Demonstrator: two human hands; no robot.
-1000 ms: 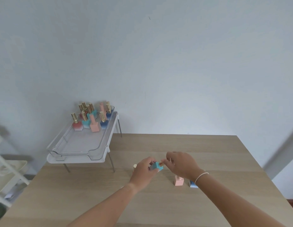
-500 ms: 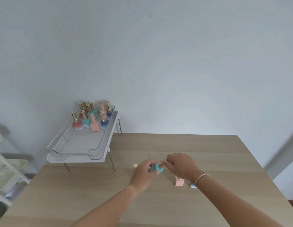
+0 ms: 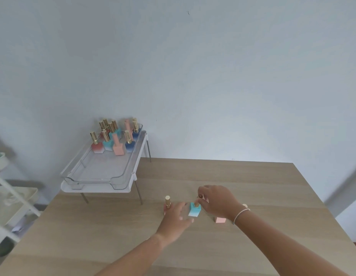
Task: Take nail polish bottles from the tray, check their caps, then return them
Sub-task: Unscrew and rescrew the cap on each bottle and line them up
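A teal bottle (image 3: 194,210) stood upright on the worktop (image 3: 252,186), its gold cap pinched from above by the fingers (image 3: 202,202) of the right hand (image 3: 217,200). The left hand (image 3: 176,218) lay just beside the bottle's left side, fingers spread and relaxed, nothing held; whether it touched the bottle could not be told.

Three more bottles were seen out on the worktop: a pink bottle (image 3: 220,219) partly hidden behind the right wrist, a gold-capped bottle (image 3: 167,202) behind the left hand, and a third, of which only a cap tip showed, by the right fingers. A blue scrap under the right forearm was too small to tell.

The tray (image 3: 97,176) sat on a legged riser (image 3: 93,189) at the worktop's far left corner. About ten bottles (image 3: 113,140) were clustered at its far end; the near half was bare.

Judged progress: early to middle. A few bottles were taken out, the teal one judged to be at the cap check or just being set down. None of the out bottles was returned yet, as far as shown. Left to do: the tray's remaining bottles to be checked, and all out bottles put back.
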